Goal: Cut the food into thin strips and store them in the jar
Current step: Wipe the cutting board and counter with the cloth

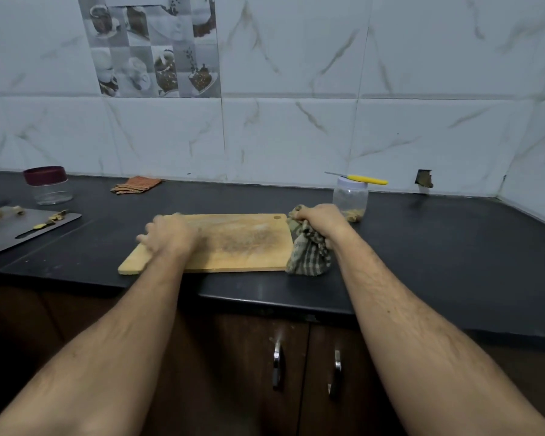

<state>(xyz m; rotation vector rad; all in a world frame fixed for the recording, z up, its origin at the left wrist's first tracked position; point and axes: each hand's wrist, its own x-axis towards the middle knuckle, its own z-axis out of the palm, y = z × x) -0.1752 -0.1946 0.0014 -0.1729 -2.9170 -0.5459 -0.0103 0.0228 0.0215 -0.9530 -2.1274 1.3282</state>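
Gripping a checked cloth (pixel 309 253) at the wooden board's (pixel 233 243) right end, the right hand (pixel 320 217) sits nearest the jar (pixel 350 196), just behind it; left hand (pixel 167 232) rests flat, blurred, on the board.

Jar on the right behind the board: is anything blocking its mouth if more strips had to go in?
Yes. The jar has its white lid on, and a yellow-handled knife lies across that lid. Both would have to come off first. The right hand grips a checked cloth beside it.
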